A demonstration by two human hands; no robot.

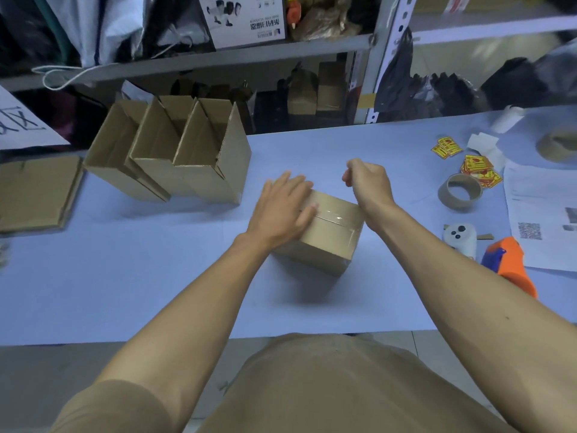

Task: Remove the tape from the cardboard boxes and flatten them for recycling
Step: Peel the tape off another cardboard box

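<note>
Flatly, left hand (282, 207) presses taped box (331, 235); right hand (368, 182) pinches above it, contents unclear.

A closed brown cardboard box (327, 235), clear tape (338, 217) across its top, sits mid-desk; three open boxes (175, 151) stand near the far left edge.

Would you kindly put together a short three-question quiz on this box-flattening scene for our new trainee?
1. True or false: the left hand lies flat on top of the taped box.
2. How many open boxes stand in a row at the far left of the table?
3. Which lies nearest the right hand? A) the tape roll B) the orange tape dispenser C) the flattened cardboard

Key:
1. True; its fingers are straight, pressing on the box top.
2. Three.
3. A; the right hand, fingers curled, is raised above the box's far edge, and whether it pinches tape cannot be told.
</note>
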